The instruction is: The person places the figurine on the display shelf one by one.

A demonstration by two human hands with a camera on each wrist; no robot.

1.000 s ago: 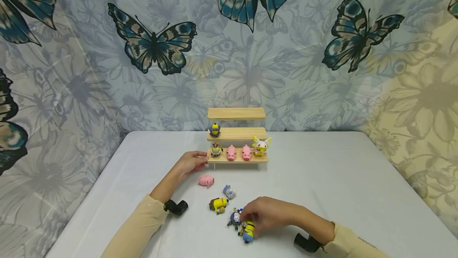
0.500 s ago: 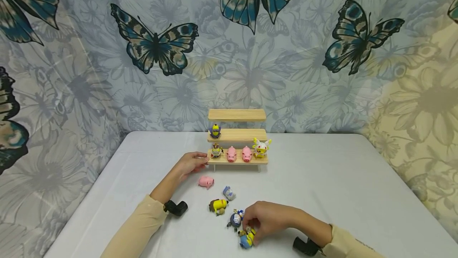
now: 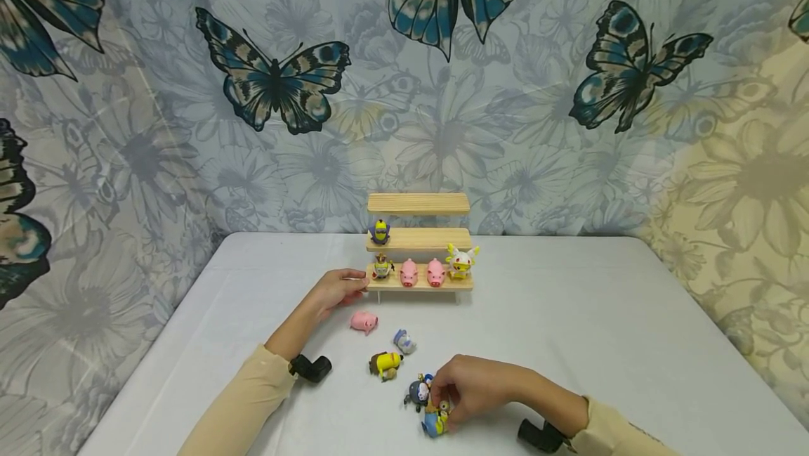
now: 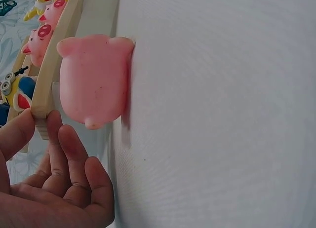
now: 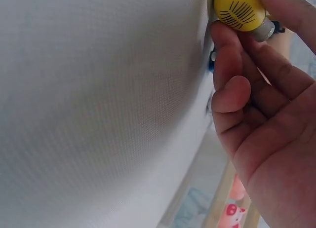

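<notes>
**One minion figurine [image 3: 434, 424] pinched and turning, one dark figurine [image 3: 418, 393] swung round beside it**

Over the last half second the change is small and sits at the right hand [image 3: 480, 389]. The dark figurine, just left of its fingertips, has turned so that its pale face points more toward that hand. The minion figurine has tipped a little within the grip, thumb on one side and fingers on the other, its blue end toward the wearer; whether it is off the white tablecloth [image 3: 569, 329] cannot be told. I judge this to be handling on the spot rather than carrying, with the dark figurine probably brushed along the way; contact between the two is hidden.

The left hand [image 3: 338, 290] has not moved: thumb and fingertip pinch the near left corner of the wooden display shelf [image 3: 418, 203], which seems to steady it. Just on the wearer's side of those fingers, apart from them, lies a pink pig [image 3: 364, 321]. Farther out from the right hand, to its left, lie a yellow-and-brown minion [image 3: 387, 363] and, beyond that, a grey-blue figurine [image 3: 404, 341]. The row of figurines on the lowest tier, beside the left hand, is unchanged.
</notes>
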